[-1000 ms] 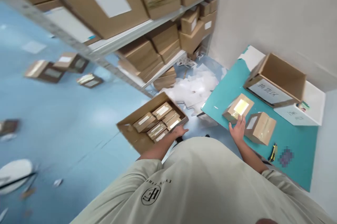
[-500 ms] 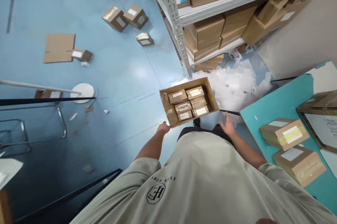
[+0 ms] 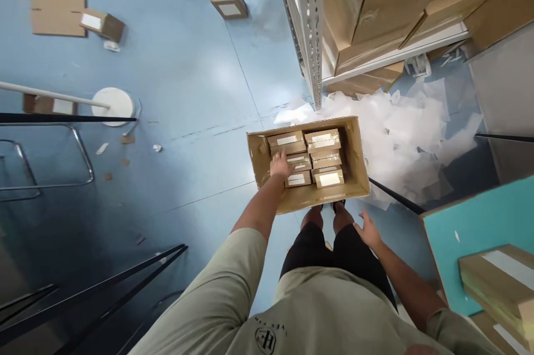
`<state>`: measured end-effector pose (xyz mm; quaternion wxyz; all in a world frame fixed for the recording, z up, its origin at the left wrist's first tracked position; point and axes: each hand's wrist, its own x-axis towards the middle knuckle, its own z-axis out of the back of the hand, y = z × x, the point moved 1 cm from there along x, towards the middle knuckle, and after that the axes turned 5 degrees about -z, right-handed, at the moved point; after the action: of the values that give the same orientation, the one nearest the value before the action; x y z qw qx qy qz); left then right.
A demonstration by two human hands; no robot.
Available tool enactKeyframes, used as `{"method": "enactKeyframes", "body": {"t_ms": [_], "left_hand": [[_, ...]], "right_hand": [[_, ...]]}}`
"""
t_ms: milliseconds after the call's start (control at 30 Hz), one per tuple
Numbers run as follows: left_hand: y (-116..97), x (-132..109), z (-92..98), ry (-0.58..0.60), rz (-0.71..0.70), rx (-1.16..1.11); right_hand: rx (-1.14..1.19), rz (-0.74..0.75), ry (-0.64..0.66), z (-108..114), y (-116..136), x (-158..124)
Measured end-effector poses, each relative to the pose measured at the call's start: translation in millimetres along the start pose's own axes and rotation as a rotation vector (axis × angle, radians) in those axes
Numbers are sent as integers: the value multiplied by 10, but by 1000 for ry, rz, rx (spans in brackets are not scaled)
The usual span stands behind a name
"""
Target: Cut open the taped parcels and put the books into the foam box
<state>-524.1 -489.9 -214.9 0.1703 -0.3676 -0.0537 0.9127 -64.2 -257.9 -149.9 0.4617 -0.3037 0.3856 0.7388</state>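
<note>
An open cardboard box (image 3: 308, 202) stands on the blue floor just in front of my feet, packed with several small taped cardboard boxes (image 3: 329, 178). My left hand (image 3: 280, 166) reaches inside it, fingers spread over the small boxes at the left side. It hides part of one box. My right hand (image 3: 369, 231) hangs open in the air beside the near right corner of the open box, touching nothing.
A heap of white plastic wrap (image 3: 400, 138) lies right of the box, by a metal shelf upright (image 3: 311, 26) with cartons on the shelves. A teal table corner (image 3: 475, 232) sits at right. Small boxes and a flat cardboard sheet (image 3: 56, 1) lie on the floor at left, near black metal rails (image 3: 41, 121).
My view has swung away from the teal table towards the floor, and the open box now sits centrally. My left hand has moved from the box's near corner onto the small boxes inside.
</note>
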Motion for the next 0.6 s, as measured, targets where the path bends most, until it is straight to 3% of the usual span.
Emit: {"method": "enactKeyframes", "body": {"t_ms": [200,333,467,600], "left_hand": [[368,989,-319,54,-59,122],[603,1493,-542,61,-88,175],[755,1760,-780,69,-119,211],[776,1795,-899,47,-114,288]], "right_hand": [[101,-180,-67,-135,-998,297],[111,-323,-68,-223,-1553,323],[84,-442,-23,-286,-1734,249],[94,-425,19,-349,-1609,233]]}}
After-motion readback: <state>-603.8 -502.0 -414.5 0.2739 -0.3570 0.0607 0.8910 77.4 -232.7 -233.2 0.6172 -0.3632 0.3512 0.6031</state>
